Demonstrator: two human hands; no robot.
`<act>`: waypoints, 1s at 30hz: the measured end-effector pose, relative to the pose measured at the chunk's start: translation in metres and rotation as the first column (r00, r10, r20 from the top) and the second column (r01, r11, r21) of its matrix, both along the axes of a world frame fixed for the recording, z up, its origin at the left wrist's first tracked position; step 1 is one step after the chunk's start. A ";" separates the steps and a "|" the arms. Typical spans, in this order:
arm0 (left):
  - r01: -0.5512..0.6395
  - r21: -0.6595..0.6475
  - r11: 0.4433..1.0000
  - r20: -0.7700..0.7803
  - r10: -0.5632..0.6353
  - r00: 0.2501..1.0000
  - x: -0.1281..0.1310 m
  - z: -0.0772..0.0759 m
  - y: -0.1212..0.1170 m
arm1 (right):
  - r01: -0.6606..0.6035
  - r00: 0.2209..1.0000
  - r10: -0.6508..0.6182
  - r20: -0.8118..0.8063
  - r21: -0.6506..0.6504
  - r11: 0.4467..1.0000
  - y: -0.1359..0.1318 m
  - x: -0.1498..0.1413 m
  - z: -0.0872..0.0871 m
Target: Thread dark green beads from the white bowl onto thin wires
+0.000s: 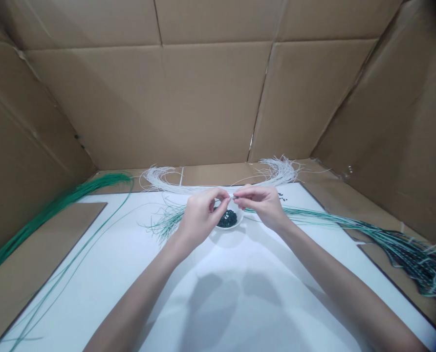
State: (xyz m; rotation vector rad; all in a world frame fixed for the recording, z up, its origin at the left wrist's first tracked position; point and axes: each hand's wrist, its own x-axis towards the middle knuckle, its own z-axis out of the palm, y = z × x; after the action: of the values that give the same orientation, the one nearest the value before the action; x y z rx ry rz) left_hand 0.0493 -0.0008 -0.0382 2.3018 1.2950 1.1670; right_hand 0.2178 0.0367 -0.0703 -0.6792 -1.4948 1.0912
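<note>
Above a small white bowl (236,223) of dark beads (227,220), my two hands meet almost fingertip to fingertip. My left hand (202,209) pinches with thumb and forefinger, and what it holds is too fine to make out. A tiny dark piece shows at the fingertips of my right hand (262,201), which is also closed in a pinch; its kind is too small to tell. Behind the hands and bowl runs a bundle of green and white strands (168,219), its loose ends fanned out on the left.
Long green strands (60,205) lie along the left side. A curved bundle of white strands (161,178) rests at the back. To the right, dark beaded strands (416,261) reach the edge. A few dark beads (282,196) are scattered. Cardboard walls (210,102) surround the white board (130,274).
</note>
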 end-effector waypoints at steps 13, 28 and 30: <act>0.008 0.015 1.000 -0.014 -0.008 1.000 0.000 0.000 0.000 | 0.004 1.000 -0.004 -0.011 -0.019 1.000 0.001 0.000 -0.002; 0.025 0.009 1.000 -0.089 -0.025 0.996 -0.002 -0.005 0.003 | 0.070 0.975 -0.102 0.199 0.160 0.985 0.001 0.004 0.001; 0.027 0.009 1.000 -0.098 -0.026 0.995 -0.002 -0.005 0.004 | 0.068 0.969 -0.109 0.220 0.185 0.980 0.002 0.004 0.001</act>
State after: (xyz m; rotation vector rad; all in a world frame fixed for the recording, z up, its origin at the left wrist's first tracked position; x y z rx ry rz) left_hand 0.0469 0.0029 -0.0437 2.4030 1.2907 1.0671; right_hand 0.2222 0.0385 -0.0695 -0.7594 -1.7186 0.8216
